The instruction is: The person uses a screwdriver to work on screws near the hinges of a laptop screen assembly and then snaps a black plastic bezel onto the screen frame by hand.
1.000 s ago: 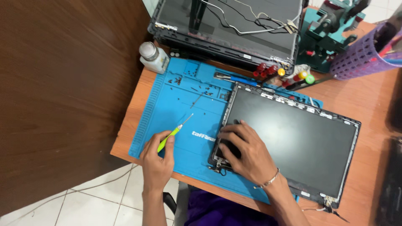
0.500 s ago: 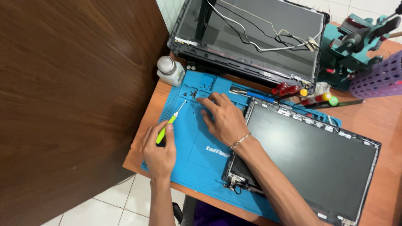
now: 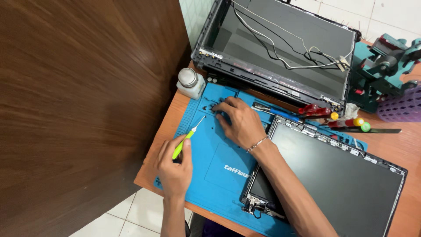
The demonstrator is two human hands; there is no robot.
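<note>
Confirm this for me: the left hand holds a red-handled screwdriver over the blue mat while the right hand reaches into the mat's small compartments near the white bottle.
Not quite. The head view shows the screwdriver in the left hand has a bright green handle, not red. The rest holds: it is over the blue mat, and the right hand reaches into the mat's small compartments near the white bottle.

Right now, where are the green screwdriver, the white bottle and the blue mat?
screwdriver point(image 3: 183, 143), head view, on its green handle.
bottle point(image 3: 190, 83), head view, on its grey cap.
mat point(image 3: 210, 151), head view, on a bare middle part.
</note>
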